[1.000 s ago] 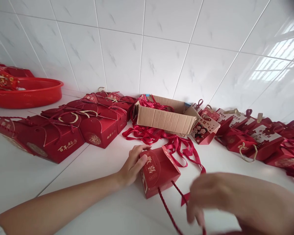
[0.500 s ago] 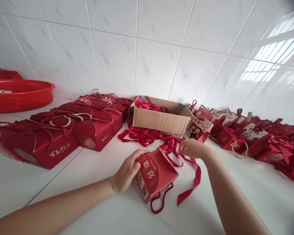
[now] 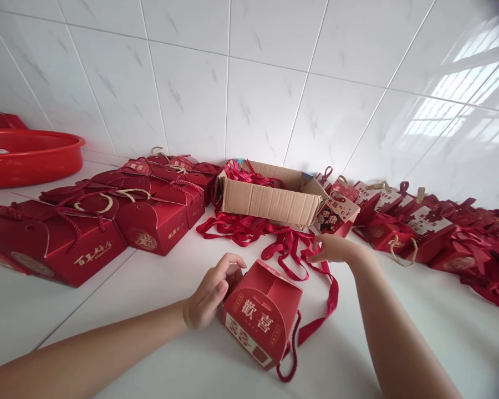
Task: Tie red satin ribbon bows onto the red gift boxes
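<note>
A red gift box (image 3: 255,316) with gold characters stands at the front middle, its lid flap folded in at the top and a dark red cord handle (image 3: 291,354) hanging at its right side. Against the box's left side is my left hand (image 3: 210,293), fingers bent and apart; some fingertips are hidden behind it. My right hand (image 3: 332,249) is farther back on the right, its fingers closed together at a red ribbon (image 3: 332,288). From there the ribbon loops down and passes behind the box. More red ribbon (image 3: 289,246) lies tangled between the hands.
A cardboard box (image 3: 270,202) with ribbons in it stands by the tiled wall. Several tied red gift boxes (image 3: 162,213) fill the left, with a red basin (image 3: 33,160) beyond them. Other gift boxes (image 3: 424,227) and a printed box (image 3: 335,216) line the right.
The gift box has turned more upright, its front now facing me, and shifted slightly nearer. My left hand has loosened from it. My right hand's fingers have reached onto the ribbon.
</note>
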